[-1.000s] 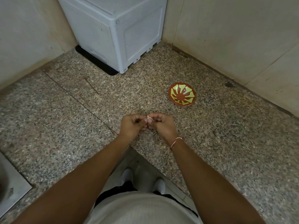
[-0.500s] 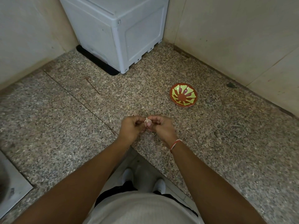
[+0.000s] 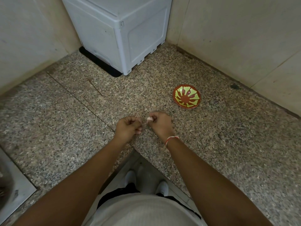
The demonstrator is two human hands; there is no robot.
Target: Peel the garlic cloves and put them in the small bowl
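A garlic clove (image 3: 149, 119) is sitting pinched at the fingertips of the right hand (image 3: 160, 123), its pale end poking out toward the left. The fingers of that hand are curling round it, above the speckled granite counter (image 3: 211, 144), near the middle of the scene. Just to the left, the left hand (image 3: 127, 128) is hovering with its fingers curled in; a thin, faint strip, possibly skin, seems to be showing at its fingertips, but whether it is pinching anything is too small to tell. A narrow gap is separating the two hands. A red-and-white thread band (image 3: 171, 139) is circling the right wrist.

Farther back and to the right, the small bowl (image 3: 186, 98), red with yellow-green rays, is resting on the counter, apart from the hands, with nothing showing inside it. At the far corner a grey-white appliance box (image 3: 120, 30) is standing on a dark mat, between beige tiled walls (image 3: 236, 38). At the near left edge, a steel sink rim (image 3: 14, 193) is showing.
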